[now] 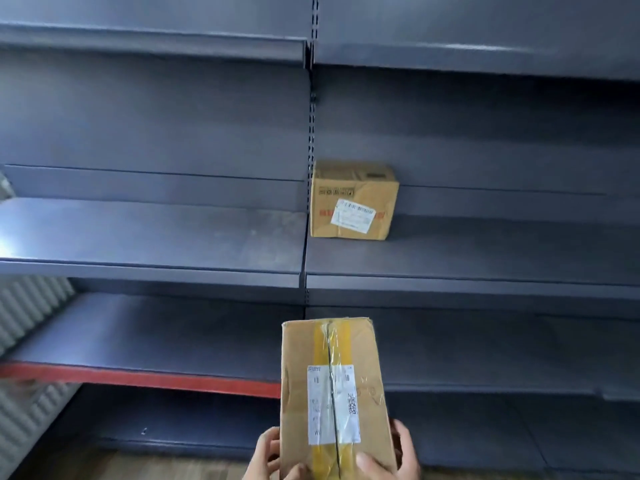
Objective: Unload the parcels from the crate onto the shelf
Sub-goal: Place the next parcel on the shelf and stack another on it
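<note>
Two hands hold a parcel before the shelf.
Left hand [268, 453] and right hand [391, 457] curl fingers around the taped parcel [334, 393]; another parcel [353, 200] stands on the shelf [485, 258] at 12 o'clock.

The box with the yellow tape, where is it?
Low in the middle of the head view, the taped box is held by both hands, left hand and right hand.

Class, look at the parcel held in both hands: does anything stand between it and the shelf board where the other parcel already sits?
Nothing visible does. The held parcel is gripped at its near end by the left hand and right hand. The shelf board lies bare to the right of the shelved parcel, which sits at its left end.
</note>
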The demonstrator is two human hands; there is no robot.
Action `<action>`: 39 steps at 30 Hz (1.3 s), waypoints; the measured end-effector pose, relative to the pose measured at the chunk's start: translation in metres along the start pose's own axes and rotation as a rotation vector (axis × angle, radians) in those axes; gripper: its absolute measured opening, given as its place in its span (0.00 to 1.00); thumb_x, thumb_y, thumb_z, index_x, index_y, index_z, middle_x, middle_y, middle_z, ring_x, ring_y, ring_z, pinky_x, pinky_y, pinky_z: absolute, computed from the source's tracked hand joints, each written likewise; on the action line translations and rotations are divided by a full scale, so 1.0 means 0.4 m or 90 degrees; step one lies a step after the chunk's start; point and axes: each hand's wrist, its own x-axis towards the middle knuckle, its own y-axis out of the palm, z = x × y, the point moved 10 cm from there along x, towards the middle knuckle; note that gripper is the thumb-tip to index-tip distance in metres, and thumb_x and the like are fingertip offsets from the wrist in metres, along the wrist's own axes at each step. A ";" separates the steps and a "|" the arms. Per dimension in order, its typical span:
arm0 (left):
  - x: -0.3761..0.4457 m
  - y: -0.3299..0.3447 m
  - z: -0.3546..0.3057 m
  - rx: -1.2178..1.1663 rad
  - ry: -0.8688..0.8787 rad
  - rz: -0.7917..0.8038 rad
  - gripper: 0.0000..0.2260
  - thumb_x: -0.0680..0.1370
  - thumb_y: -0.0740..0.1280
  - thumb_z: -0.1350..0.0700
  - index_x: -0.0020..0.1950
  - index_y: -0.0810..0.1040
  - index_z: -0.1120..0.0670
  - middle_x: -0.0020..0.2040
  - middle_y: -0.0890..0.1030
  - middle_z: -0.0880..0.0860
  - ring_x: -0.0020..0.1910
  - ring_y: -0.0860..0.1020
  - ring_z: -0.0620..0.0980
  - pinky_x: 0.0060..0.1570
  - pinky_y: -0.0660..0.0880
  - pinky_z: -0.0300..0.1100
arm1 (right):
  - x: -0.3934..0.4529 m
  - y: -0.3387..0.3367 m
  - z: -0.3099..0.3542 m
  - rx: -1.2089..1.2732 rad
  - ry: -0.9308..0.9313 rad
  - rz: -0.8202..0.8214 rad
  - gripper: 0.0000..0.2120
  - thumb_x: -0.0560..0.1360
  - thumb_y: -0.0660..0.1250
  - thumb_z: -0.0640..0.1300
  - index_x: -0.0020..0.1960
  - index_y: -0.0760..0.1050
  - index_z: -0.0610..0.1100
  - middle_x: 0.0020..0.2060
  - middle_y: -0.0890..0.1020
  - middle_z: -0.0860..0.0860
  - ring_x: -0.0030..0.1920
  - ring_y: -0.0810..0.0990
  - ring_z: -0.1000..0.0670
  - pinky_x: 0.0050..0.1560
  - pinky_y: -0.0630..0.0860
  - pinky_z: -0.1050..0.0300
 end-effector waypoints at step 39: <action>-0.002 -0.062 -0.740 -0.012 0.395 -0.073 0.19 0.72 0.72 0.59 0.52 0.68 0.38 0.52 0.79 0.42 0.50 0.79 0.44 0.33 0.74 0.25 | 0.128 0.017 0.643 0.156 -0.374 0.004 0.30 0.65 0.75 0.38 0.61 0.67 0.53 0.53 0.78 0.53 0.54 0.78 0.50 0.53 0.78 0.51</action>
